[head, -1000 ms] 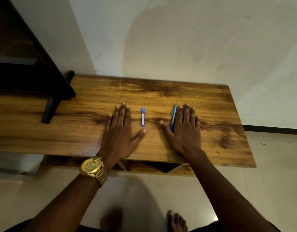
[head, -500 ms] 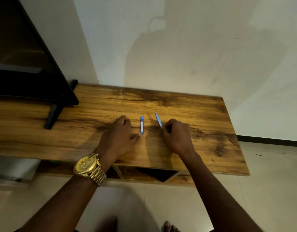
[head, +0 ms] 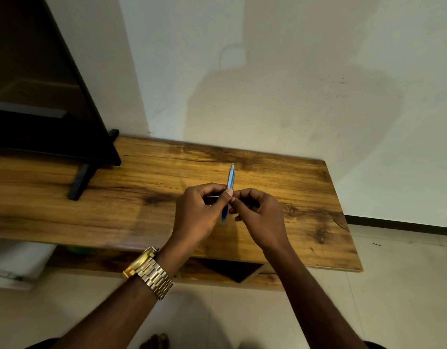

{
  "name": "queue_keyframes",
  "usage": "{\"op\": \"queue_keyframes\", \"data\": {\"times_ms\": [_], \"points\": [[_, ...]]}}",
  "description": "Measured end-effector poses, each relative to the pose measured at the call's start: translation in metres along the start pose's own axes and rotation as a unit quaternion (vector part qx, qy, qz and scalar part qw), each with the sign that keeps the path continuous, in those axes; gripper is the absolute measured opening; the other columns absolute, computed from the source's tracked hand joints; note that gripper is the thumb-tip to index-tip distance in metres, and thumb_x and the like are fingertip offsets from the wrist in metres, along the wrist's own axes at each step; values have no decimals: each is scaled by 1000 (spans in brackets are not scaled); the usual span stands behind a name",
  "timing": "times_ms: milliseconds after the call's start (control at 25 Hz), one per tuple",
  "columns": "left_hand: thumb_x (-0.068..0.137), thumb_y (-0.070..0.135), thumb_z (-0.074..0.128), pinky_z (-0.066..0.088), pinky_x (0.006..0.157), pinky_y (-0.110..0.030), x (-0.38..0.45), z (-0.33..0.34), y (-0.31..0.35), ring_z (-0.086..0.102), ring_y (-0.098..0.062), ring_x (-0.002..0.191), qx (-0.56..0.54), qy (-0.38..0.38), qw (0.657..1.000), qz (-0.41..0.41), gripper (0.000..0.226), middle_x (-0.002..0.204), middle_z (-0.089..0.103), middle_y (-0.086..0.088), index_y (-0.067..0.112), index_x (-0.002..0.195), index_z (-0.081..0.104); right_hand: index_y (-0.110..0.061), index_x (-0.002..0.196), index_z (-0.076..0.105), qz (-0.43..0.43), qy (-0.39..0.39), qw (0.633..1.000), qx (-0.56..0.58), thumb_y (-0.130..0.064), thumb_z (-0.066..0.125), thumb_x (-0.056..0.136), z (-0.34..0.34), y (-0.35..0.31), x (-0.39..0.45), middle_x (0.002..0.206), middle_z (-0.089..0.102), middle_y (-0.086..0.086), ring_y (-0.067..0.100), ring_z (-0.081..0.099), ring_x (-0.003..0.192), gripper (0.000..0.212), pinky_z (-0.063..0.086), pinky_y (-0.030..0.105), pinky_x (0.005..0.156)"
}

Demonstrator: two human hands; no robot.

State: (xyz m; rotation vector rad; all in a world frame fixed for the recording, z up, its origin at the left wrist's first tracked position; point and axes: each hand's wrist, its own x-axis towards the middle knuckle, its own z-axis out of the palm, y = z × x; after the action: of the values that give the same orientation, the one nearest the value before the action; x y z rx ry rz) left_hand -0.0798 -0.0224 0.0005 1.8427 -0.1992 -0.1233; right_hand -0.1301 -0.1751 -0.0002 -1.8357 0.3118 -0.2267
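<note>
A slim blue pen (head: 230, 178) is held upright, tilted slightly, above the wooden table (head: 132, 197), its tip pointing away from me. My left hand (head: 199, 212) has curled fingers and its thumb pinches the pen's middle. My right hand (head: 262, 217) meets it from the right, fingertips pinching the pen at the same spot. The pen's lower end shows between the two hands. The small blue-and-white stick is no longer visible on the table; a thin pale edge shows inside my left hand's fingers.
A black TV (head: 41, 104) on a black foot (head: 79, 182) stands on the table's left part. A white wall rises behind the table. The table's right edge (head: 343, 215) ends over a tiled floor. A gold watch (head: 149, 272) sits on my left wrist.
Both hands lifted off the table and came together. The right hand brought the pen up; the left hand closed, and the small stick is gone from the tabletop.
</note>
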Motion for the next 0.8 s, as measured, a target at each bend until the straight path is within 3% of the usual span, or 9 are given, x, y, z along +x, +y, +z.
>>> {"op": "queue_keyframes", "data": {"times_ms": [120,200,520,680,720,800], "points": [[99,27,79,56,75,-7,0,-5,-5,73,11,85,111,-15,993,44,9,92,77,24,30,106,83,-18,113,82,-11,62,997,40,-25,77,101,-11,6,13,93,84,1,14,80,80,14,66,32,69],[98,26,79,50,76,0,-1,-2,-7,67,15,82,178,-26,980,83,15,93,71,25,29,112,82,-17,110,83,-3,38,995,96,-26,75,102,-13,12,19,92,83,3,15,78,78,14,64,31,69],[99,27,78,48,74,1,6,8,-13,64,16,79,179,-45,981,65,14,91,70,23,25,112,83,-9,85,83,113,19,955,273,-9,78,96,-4,29,43,71,71,0,13,60,62,12,54,28,64],[96,29,82,52,71,-3,7,10,-18,70,13,78,159,-54,985,30,13,83,72,24,25,108,85,-5,91,83,143,67,924,349,-7,78,95,-10,31,49,73,72,2,11,61,59,7,55,24,58],[95,29,83,52,69,-3,7,10,-20,71,12,80,155,-54,986,19,12,82,73,23,26,107,85,-5,92,83,141,93,933,318,-10,79,95,-18,34,53,73,74,2,11,62,60,7,55,24,58],[95,31,83,51,66,-2,9,8,-24,72,13,82,145,-45,988,2,10,83,77,19,26,103,85,-15,91,86,109,118,985,61,-26,85,93,-36,42,59,76,80,-4,8,71,67,11,58,25,63]]}}
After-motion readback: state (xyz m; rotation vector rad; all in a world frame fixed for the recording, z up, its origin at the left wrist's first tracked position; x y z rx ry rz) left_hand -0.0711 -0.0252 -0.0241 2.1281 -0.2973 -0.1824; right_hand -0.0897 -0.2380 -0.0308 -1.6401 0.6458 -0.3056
